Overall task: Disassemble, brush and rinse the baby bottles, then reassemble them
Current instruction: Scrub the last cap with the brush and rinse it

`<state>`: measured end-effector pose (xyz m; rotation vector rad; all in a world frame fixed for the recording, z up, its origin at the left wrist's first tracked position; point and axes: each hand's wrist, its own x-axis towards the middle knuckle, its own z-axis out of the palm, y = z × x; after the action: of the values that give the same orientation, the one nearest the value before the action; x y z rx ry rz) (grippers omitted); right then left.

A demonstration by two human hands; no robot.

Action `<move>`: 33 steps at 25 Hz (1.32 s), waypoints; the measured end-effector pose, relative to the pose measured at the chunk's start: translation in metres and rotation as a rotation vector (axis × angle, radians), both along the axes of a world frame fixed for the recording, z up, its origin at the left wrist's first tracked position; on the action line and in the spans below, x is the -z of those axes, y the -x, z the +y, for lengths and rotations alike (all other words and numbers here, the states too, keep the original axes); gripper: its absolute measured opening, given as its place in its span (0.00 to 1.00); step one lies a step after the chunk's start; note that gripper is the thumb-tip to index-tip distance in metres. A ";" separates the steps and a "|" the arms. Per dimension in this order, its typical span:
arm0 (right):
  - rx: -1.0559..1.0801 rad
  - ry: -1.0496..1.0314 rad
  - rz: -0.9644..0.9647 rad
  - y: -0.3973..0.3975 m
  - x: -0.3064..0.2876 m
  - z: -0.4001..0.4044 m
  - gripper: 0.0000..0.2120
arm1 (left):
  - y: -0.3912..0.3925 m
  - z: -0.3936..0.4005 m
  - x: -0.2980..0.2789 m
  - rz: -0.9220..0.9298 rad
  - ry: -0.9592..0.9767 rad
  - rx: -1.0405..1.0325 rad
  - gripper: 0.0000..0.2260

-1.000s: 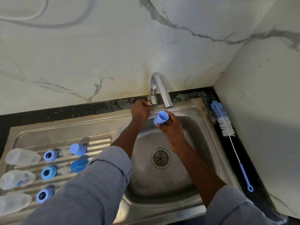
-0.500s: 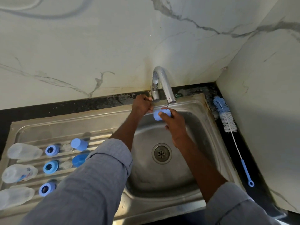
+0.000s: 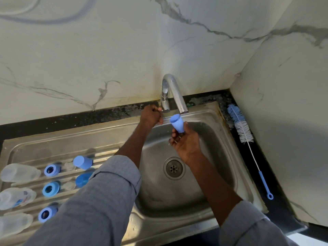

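Observation:
My right hand (image 3: pixel 186 142) grips a blue bottle cap (image 3: pixel 177 123) just under the spout of the chrome tap (image 3: pixel 173 93), over the sink bowl (image 3: pixel 209 139). My left hand (image 3: pixel 151 116) is curled round the tap's handle at its base. On the ribbed drainboard (image 3: pixel 53 146) at the left lie three clear bottles (image 3: pixel 18 173), three blue collar rings (image 3: pixel 52 170), clear teats (image 3: pixel 69 166) and two more blue caps (image 3: pixel 82 162). My left sleeve hides part of the lower cap.
A blue and white bottle brush (image 3: pixel 244 132) lies on the dark counter right of the sink, against the marble side wall. The drain (image 3: pixel 174 168) sits in the middle of the bowl. Marble wall rises close behind the tap.
My right hand has turned the blue cap and drawn it slightly down from the spout, its closed end now tilted up. My left hand stays on the tap handle.

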<state>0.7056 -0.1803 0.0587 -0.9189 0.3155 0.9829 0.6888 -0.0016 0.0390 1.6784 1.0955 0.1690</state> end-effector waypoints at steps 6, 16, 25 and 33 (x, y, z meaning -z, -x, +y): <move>-0.062 -0.004 0.096 0.001 -0.004 0.014 0.19 | -0.006 -0.002 -0.016 0.104 -0.112 -0.046 0.08; -0.084 0.655 -1.464 0.012 -0.042 -0.045 0.21 | 0.036 -0.043 -0.035 -0.296 0.289 -0.032 0.17; -0.019 0.699 -1.609 0.038 -0.043 -0.084 0.19 | 0.122 -0.125 -0.011 -0.404 0.148 -0.267 0.12; -0.163 0.601 -1.268 0.004 -0.057 -0.107 0.14 | 0.115 -0.153 -0.056 -0.415 0.122 0.140 0.13</move>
<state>0.7017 -0.2869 0.1156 -1.9424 -0.5869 0.2772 0.5741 -0.1547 0.0947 1.5167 0.6626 0.3371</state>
